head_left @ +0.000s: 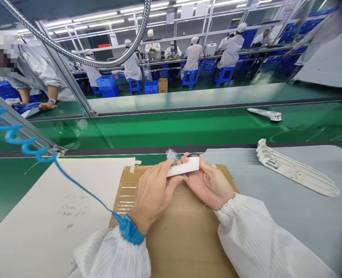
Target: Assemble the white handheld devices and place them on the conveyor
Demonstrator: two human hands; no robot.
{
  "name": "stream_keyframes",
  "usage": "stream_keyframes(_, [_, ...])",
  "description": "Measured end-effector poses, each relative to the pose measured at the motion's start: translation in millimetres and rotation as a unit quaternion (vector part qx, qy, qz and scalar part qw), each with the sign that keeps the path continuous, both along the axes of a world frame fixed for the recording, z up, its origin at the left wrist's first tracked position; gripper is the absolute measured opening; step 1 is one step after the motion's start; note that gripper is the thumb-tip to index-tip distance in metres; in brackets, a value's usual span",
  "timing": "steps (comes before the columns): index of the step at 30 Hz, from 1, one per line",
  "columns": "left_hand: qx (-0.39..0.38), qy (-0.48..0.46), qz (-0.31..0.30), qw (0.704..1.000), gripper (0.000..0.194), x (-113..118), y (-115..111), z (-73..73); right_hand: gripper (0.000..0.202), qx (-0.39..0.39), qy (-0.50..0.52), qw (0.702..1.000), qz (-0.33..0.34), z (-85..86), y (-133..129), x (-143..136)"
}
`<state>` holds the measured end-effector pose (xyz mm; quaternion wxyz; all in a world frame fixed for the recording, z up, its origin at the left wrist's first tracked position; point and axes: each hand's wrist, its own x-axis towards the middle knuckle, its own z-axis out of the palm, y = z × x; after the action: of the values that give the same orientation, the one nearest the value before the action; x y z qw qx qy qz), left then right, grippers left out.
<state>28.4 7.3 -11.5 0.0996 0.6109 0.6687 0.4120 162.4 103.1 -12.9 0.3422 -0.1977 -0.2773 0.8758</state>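
Two hands (153,187) (210,185) on one white part (185,167)

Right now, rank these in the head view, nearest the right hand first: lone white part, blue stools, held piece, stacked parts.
1. Held piece: in the right hand.
2. Stacked parts: rightward, on the grey sheet.
3. Lone white part: farther forward, on the green surface.
4. Blue stools: far background.

Stacked parts (298,170) lie right of the cardboard (188,235) and held part (186,167)
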Motion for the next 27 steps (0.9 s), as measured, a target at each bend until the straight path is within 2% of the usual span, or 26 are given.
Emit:
stream_keyframes(2, [-0.041, -0.07, 0.017, 0.997, 0.03, -0.9, 0.6, 1.6, 0.032, 0.0, -0.02, 0.999, -0.035, 0.7, 2.4, -0.2])
stream_keyframes(3, [-0.075, -0.131, 0.022, 0.988, 0.037, -0.6, 1.3, 3.1, 0.034, 0.005, -0.031, 0.998, -0.045, 0.5, 2.4, -1.0])
stream_keyframes(4, [-0.114, -0.205, 0.023, 0.972, 0.047, 0.0, 2.2, 5.0, 0.035, 0.014, -0.039, 0.998, -0.049, -0.1, 1.8, -1.9])
stream_keyframes(6, [-0.186, -0.352, 0.011, 0.917, 0.056, 1.1, 4.2, 8.9, 0.035, 0.045, -0.048, 0.997, -0.045, -2.0, -0.3, -3.8])
stream_keyframes(8, [-0.221, -0.449, -0.005, 0.866, 0.054, 1.2, 5.7, 12.4, 0.035, 0.084, -0.05, 0.995, -0.037, -4.7, -2.1, -4.7])
stream_keyframes(9, [-0.225, -0.47, -0.009, 0.853, 0.053, 1.0, 6.1, 13.8, 0.036, 0.099, -0.052, 0.993, -0.037, -6.0, -2.6, -4.8])
stream_keyframes(11, [-0.224, -0.478, -0.014, 0.849, 0.053, 0.2, 6.1, 15.8, 0.036, 0.115, -0.058, 0.991, -0.042, -8.5, -2.4, -4.7])
stream_keyframes(15, [-0.206, -0.46, -0.056, 0.862, 0.049, 0.5, 4.5, 17.6, 0.035, 0.127, -0.073, 0.987, -0.065, -10.4, -1.5, -5.4])
stream_keyframes(19, [-0.163, -0.495, -0.066, 0.851, 0.04, 1.3, 5.5, 17.9, 0.037, 0.139, -0.078, 0.986, -0.051, -10.7, -3.1, -7.0])
stream_keyframes(21, [-0.095, -0.52, -0.028, 0.848, 0.045, -2.6, 7.1, 16.3, 0.033, 0.125, -0.085, 0.987, -0.056, -12.5, -3.2, -6.7])
stream_keyframes(24, [0.001, -0.513, 0.075, 0.855, 0.053, -19.5, 9.0, 11.2, 0.031, 0.089, -0.103, 0.989, -0.066, -17.4, -1.2, -5.0])
stream_keyframes(27, [-0.029, -0.445, 0.173, 0.878, 0.04, -49.6, 13.4, 6.9, 0.029, 0.09, -0.087, 0.991, -0.048, -20.4, 1.1, -4.0])
